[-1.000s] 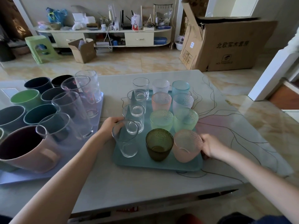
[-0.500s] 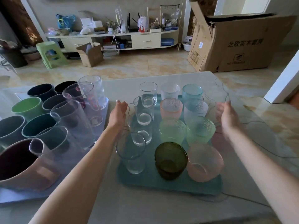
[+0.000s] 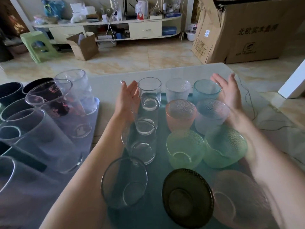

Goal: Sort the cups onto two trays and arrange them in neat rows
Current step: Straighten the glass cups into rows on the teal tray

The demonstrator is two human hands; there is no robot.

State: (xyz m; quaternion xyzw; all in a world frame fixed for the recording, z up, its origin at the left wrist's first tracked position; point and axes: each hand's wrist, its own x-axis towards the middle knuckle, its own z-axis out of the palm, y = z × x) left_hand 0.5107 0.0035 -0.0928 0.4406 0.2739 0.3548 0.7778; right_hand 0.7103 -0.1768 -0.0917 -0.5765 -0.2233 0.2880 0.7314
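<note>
A teal tray (image 3: 153,217) in front of me carries three rows of cups: clear glasses (image 3: 149,95) on the left, textured pink (image 3: 180,113), green (image 3: 184,148) and dark olive (image 3: 186,195) cups in the middle, and teal (image 3: 206,90), frosted and green cups on the right. My left hand (image 3: 127,98) lies flat with straight fingers against the left side of the far clear glasses. Flat and straight-fingered too, my right hand (image 3: 229,93) stands beside the teal and frosted cups on the right. A lilac tray (image 3: 94,113) at left holds tall clear glasses and coloured mugs.
The trays sit on a pale glass-topped table (image 3: 107,81). A black cable (image 3: 250,103) lies on the table to the right of my right hand. Beyond are a large cardboard box (image 3: 247,30), a small open box (image 3: 84,45), a green stool (image 3: 38,45) and a low cabinet.
Both hands have left the near cups and moved forward along the tray's two sides to the far rows, palms facing inward. The view has moved closer over the tray.
</note>
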